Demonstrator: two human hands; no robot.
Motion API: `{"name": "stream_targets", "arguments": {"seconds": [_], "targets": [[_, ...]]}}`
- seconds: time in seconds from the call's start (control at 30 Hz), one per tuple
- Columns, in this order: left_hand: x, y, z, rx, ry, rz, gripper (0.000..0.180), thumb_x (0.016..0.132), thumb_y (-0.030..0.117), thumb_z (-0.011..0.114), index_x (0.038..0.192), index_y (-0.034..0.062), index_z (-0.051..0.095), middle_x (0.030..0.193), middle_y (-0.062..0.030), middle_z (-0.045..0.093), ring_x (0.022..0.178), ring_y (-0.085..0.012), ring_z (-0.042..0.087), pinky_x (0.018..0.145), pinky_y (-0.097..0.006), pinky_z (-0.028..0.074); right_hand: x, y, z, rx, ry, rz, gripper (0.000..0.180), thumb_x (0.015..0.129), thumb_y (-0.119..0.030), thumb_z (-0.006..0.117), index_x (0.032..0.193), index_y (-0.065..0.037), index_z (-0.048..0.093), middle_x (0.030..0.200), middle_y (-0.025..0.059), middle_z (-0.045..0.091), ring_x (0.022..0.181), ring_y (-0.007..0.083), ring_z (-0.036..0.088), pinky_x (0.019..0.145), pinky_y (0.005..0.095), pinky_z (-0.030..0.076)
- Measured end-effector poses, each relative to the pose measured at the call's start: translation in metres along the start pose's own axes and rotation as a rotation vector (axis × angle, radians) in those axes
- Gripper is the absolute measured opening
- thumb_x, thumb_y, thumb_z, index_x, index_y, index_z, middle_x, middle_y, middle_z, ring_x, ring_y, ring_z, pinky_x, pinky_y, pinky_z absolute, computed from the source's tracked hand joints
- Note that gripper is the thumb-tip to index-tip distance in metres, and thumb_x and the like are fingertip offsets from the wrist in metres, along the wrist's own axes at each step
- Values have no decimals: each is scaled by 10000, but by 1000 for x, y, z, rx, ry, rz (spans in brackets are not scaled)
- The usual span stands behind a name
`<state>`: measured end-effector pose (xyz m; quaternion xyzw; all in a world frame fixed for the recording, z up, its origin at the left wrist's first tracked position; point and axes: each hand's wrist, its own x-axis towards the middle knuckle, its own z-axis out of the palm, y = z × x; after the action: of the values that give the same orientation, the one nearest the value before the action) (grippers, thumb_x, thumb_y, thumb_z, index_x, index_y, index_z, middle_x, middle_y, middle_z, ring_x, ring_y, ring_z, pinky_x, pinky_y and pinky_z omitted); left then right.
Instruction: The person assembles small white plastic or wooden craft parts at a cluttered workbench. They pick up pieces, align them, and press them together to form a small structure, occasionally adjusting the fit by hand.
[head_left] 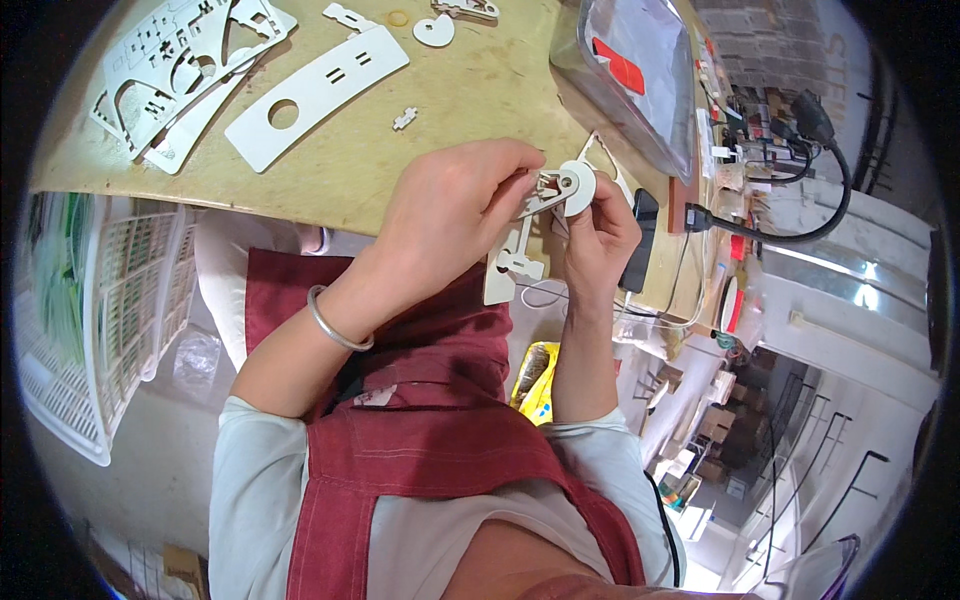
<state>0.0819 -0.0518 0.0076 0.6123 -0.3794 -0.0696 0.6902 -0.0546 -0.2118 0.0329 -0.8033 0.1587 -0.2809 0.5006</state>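
Observation:
Near the table's front edge, my left hand (450, 205) and my right hand (602, 235) meet on a small white cut-out assembly (543, 192). It is made of flat pieces, with a round disc (578, 188) at its right end. The fingers of my right hand pinch the disc from below and the right. My left fingers are closed on the other end and partly hide it. Just below the hands, a narrow white slotted piece (518, 264) shows at the table edge; whether it joins the held assembly I cannot tell.
On the table (340, 180) lie a long white panel (318, 98) with a round hole, stacked cut-out sheets (180, 75), a small toothed piece (405, 119) and a white disc (434, 31). A clear plastic bin (640, 120), a dark phone (642, 240) and cables stand right. White baskets (110, 300) are left.

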Motion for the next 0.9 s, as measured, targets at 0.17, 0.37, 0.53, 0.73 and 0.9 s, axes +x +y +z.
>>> {"name": "stream_targets", "arguments": {"seconds": [0.17,0.37,0.53,0.73,0.9], "targets": [[1,3,9,-49,54,22,135,980,109,731,1095,39,745,964,-150,759,840,-359,739,716,-434,589,-6,23,-15,223,66,108,246,1043,-149,781,1206,32,746,1144,39,725,893,82,634,738,229,505],[4,1,24,-22,90,64,127,961,105,736,1078,58,753,965,-133,758,874,-352,738,742,-443,583,-5,21,-15,305,94,103,284,1019,-157,811,1228,31,764,1062,38,757,835,90,668,681,234,535],[2,-2,24,15,83,92,121,949,114,745,1060,66,754,952,-122,755,886,-349,725,763,-455,577,-5,20,-14,266,119,124,312,1021,-151,807,1269,33,763,1067,43,765,831,92,672,682,238,546],[1,-5,23,51,58,121,169,941,72,792,1101,35,755,984,-141,763,863,-336,732,755,-412,578,-7,18,-15,301,105,167,308,1026,-140,798,1274,38,761,1071,50,768,832,89,672,685,234,542],[3,-4,20,64,88,134,134,941,55,771,1067,23,738,938,-138,730,850,-334,704,745,-423,556,-7,16,-15,295,81,186,311,1020,-140,804,1274,34,761,1055,50,777,838,83,667,674,222,513]]}}
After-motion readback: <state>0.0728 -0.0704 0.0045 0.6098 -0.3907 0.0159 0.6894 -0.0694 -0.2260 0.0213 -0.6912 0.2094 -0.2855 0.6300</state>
